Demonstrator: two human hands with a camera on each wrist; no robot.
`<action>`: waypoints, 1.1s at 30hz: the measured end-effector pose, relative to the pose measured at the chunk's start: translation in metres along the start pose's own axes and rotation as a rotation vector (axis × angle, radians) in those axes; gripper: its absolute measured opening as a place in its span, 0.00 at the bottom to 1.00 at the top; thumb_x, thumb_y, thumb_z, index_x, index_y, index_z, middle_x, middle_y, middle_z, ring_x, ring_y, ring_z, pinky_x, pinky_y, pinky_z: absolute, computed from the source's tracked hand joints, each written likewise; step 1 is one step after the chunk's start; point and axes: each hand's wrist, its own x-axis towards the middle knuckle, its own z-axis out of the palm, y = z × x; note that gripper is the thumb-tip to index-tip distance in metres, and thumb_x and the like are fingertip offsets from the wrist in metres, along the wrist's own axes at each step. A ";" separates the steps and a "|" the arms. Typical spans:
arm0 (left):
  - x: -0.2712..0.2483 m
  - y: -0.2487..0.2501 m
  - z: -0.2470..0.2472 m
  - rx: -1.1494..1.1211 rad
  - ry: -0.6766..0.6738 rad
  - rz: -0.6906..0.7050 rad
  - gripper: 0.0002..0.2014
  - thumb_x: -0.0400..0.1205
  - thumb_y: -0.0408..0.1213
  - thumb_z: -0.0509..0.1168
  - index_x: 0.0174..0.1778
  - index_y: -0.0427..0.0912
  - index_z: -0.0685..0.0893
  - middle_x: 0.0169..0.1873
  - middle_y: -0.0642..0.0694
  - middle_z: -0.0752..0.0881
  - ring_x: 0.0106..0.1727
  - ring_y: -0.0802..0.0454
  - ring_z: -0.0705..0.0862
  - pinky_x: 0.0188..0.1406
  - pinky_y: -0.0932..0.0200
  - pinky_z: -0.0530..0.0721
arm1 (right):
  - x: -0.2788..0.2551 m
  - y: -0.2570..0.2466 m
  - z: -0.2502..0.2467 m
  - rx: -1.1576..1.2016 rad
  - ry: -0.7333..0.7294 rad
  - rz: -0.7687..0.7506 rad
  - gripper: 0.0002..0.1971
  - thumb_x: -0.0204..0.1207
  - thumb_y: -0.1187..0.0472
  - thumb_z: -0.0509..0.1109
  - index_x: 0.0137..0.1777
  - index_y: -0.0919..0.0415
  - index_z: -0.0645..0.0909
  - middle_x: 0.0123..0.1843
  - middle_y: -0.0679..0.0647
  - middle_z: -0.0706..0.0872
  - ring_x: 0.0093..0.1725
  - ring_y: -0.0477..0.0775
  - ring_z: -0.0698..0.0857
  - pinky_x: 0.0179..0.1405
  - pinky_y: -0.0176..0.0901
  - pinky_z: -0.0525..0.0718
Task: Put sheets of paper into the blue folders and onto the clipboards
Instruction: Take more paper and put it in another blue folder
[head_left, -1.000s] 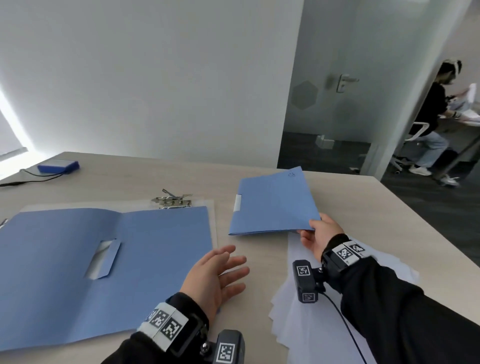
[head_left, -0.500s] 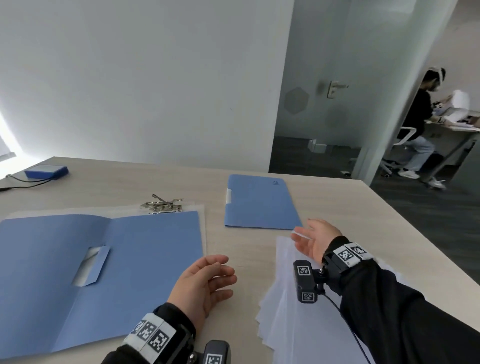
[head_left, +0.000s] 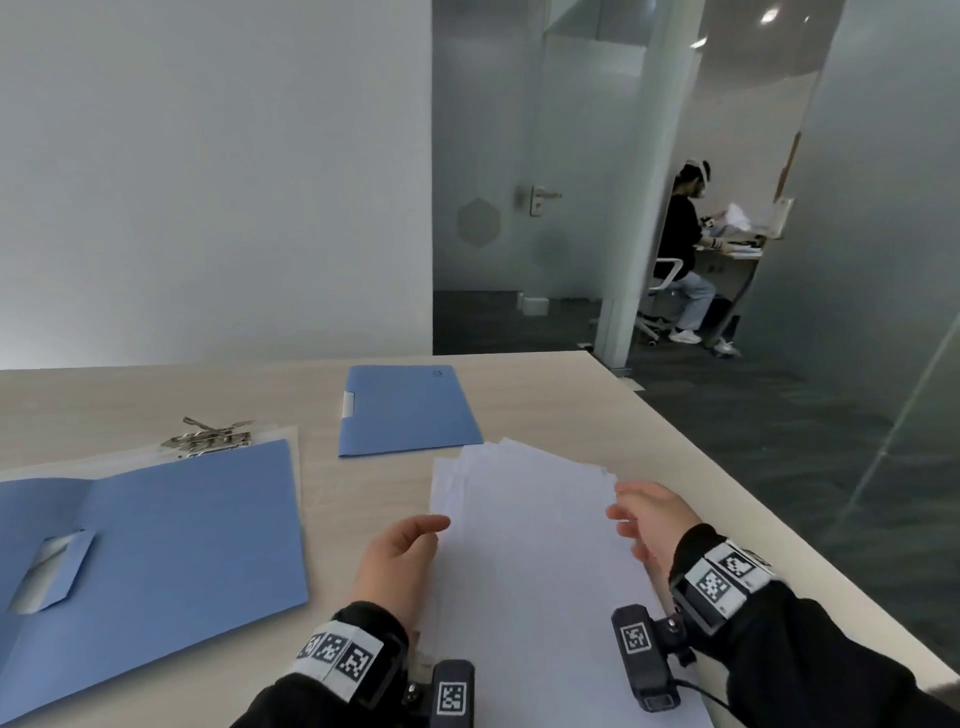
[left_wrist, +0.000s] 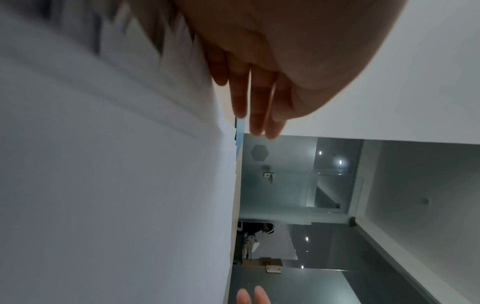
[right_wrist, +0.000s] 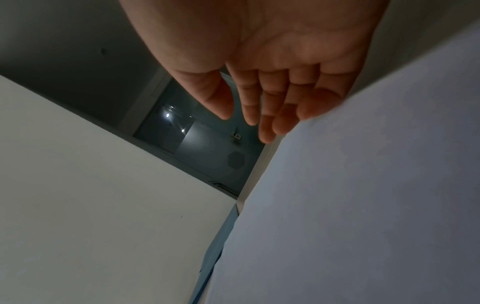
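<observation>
A loose stack of white paper (head_left: 535, 551) lies on the table in front of me. My left hand (head_left: 410, 545) stands on edge against the stack's left side, fingers straight (left_wrist: 257, 102). On the stack's right side is my right hand (head_left: 634, 519), also with straight fingers (right_wrist: 262, 107), the little finger against the paper (right_wrist: 363, 205). Neither hand holds anything. An open blue folder (head_left: 166, 551) lies to the left, on top of a clear clipboard with a metal clip (head_left: 208, 439). A closed blue folder (head_left: 405, 410) lies flat beyond the stack.
The pale wooden table (head_left: 545, 395) ends in an edge close on the right (head_left: 737, 499), with dark floor beyond. A white wall stands behind the table. Behind glass partitions a seated person (head_left: 685, 249) works at another desk.
My right hand has let go of the closed blue folder, which now lies flat farther back. Both hands have moved to the sides of the paper stack.
</observation>
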 end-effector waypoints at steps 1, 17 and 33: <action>0.001 -0.001 0.003 0.087 -0.017 0.016 0.14 0.80 0.34 0.61 0.52 0.55 0.89 0.57 0.52 0.89 0.60 0.51 0.84 0.61 0.52 0.80 | -0.003 0.003 -0.009 -0.022 0.015 0.003 0.13 0.81 0.63 0.61 0.63 0.58 0.79 0.45 0.56 0.84 0.41 0.53 0.79 0.32 0.43 0.75; 0.000 0.006 0.021 0.896 -0.261 0.049 0.33 0.79 0.57 0.56 0.82 0.62 0.59 0.85 0.60 0.52 0.86 0.55 0.45 0.82 0.48 0.44 | -0.023 0.028 -0.052 0.121 -0.055 0.194 0.16 0.75 0.66 0.65 0.63 0.64 0.74 0.49 0.64 0.92 0.44 0.63 0.89 0.45 0.54 0.88; -0.001 0.008 0.020 0.905 -0.326 0.025 0.30 0.77 0.60 0.57 0.78 0.69 0.63 0.85 0.60 0.51 0.86 0.54 0.42 0.82 0.46 0.41 | -0.015 0.031 -0.054 -0.093 -0.055 0.003 0.06 0.76 0.67 0.71 0.48 0.69 0.88 0.46 0.67 0.92 0.49 0.70 0.91 0.57 0.66 0.86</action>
